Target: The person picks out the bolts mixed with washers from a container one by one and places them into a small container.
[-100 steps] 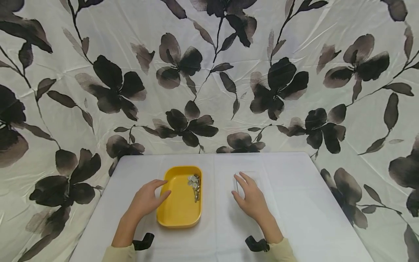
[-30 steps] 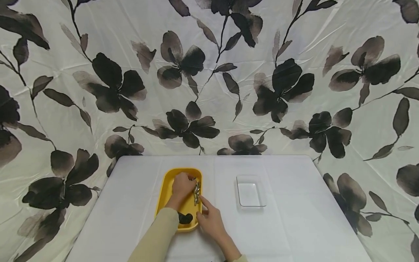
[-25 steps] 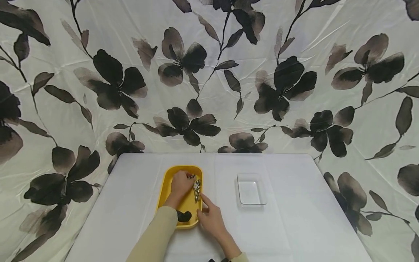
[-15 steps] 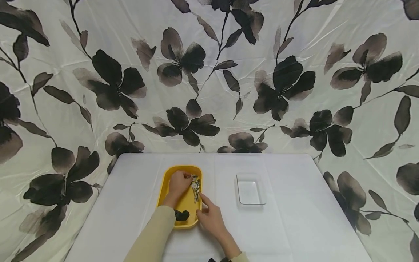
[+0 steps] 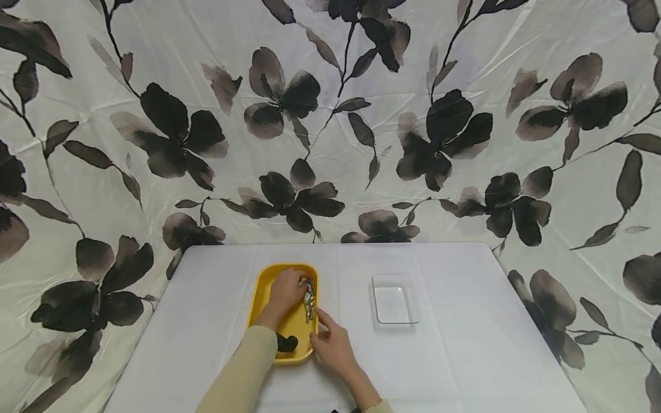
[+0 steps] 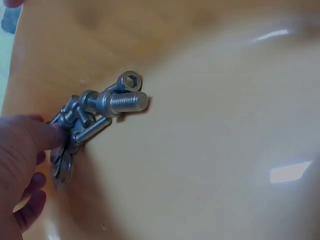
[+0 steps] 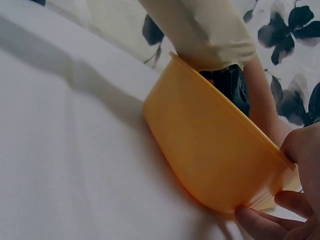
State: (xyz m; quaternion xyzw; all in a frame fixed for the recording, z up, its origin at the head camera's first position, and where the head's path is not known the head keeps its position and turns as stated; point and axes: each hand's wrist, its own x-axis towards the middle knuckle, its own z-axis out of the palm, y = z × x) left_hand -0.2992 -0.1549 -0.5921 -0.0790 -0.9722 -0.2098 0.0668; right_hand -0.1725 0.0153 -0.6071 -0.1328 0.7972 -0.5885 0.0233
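Observation:
My left hand (image 5: 288,288) reaches into the yellow tray (image 5: 289,358). Its thumb lies against a pile of metal bolts (image 6: 120,100) and flat round washers (image 6: 62,167); the other fingers curl beside the pile. The left wrist view hides whether anything is pinched under the thumb. In the head view the pile lies along the tray's right wall, partly covered by this hand. My right hand (image 5: 333,347) holds the tray from its right side, thumb at the rim and fingers against the outer wall, as the right wrist view shows.
A clear rectangular dish (image 5: 396,301) stands on the white table (image 5: 465,344), to the right of the tray. A floral cloth (image 5: 330,115) hangs behind the table. A black wrist device (image 5: 287,343) on the left arm dips into the tray.
Both hands were apart earlier; the left has gone into the tray, the right from the clear dish to the tray's side. Over the last half second the left moved slightly right over the pile.

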